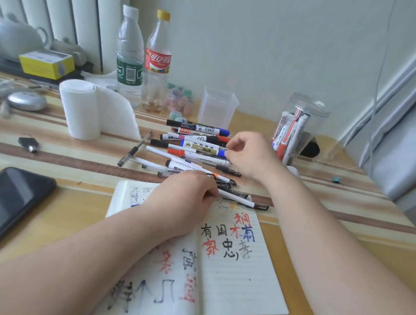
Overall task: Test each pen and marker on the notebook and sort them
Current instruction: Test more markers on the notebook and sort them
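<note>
Head view. Open lined paper notebook (239, 279) at the front edge of the striped wooden table (81, 155), both pages carrying black, red and blue test strokes. Just beyond its top edge, mid-table: loose pile of white-barrelled pens and markers (195, 142), crossed over one another, unsorted. Toward the back right corner: round clear plastic jar (300, 128), leaning, holding several white markers, some red-capped. Nearer centre: square clear plastic cup (217, 107), upright, empty.

Right hand (250, 157) over the pile's right side, thumb and forefinger closed on the blue end of a white marker with yellow label (202, 149); other fingers loosely curled. Left hand (188, 199) resting on the notebook's top edge, fingers curled under beside the end of a slim white pen with black cap (238, 199); held or merely touched, cannot tell, knuckles hiding the tips.

Judged step: picking the next marker for testing; much of the pile probably untested.

Risks:
- Marker dragged sideways out of the stack, neighbours rolling toward the right edge.
- Forearm sweeping any fresh ink, smearing marks.
- Leaning jar nudged by the right wrist, sorted markers spilling back among unsorted ones.
</note>
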Available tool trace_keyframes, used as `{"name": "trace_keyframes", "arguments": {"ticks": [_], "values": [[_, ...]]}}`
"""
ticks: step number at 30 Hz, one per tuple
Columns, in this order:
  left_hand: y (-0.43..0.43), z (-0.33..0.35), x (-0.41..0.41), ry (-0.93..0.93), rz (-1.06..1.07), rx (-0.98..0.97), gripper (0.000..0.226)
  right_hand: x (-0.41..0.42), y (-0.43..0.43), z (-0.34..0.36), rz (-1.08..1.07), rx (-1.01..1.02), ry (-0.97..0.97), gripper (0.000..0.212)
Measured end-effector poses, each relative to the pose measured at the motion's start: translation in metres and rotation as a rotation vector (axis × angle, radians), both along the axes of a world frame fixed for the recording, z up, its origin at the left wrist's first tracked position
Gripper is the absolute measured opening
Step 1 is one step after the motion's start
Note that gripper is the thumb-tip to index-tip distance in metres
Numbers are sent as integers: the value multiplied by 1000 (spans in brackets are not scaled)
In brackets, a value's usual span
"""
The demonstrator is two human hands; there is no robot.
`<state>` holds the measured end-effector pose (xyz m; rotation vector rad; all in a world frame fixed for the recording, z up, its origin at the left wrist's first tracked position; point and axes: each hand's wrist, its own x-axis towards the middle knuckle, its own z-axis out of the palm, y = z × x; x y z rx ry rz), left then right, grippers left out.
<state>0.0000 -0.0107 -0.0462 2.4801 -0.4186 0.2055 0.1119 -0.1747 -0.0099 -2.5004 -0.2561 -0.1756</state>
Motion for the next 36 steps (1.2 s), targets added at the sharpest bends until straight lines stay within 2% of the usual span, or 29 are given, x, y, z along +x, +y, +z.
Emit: {"name": "trace_keyframes", "arguments": {"ticks": [2, 9, 21, 26, 30, 33, 36], "values": [[1, -2, 1, -7, 8, -4, 17, 5, 4, -13, 29, -69, 14, 17], [1, -5, 3, -34, 16, -3, 17, 23, 1, -17, -23, -87, 30, 12], [-1, -2, 5, -2, 7, 84, 32, 32, 8, -7, 63, -120, 292, 8], [0, -3, 5, -5, 16, 95, 29, 38, 2, -1, 89, -196, 306, 15], [0, -5, 4, -16, 28, 98, 27, 26, -5, 15, 107, -241, 226, 17], [1, -3, 4, -39, 50, 66, 25, 5, -19, 25, 66, -154, 150, 15], [2, -3, 4, -132, 77, 10, 23, -27, -32, 22, 121, 193, 219, 12]]}}
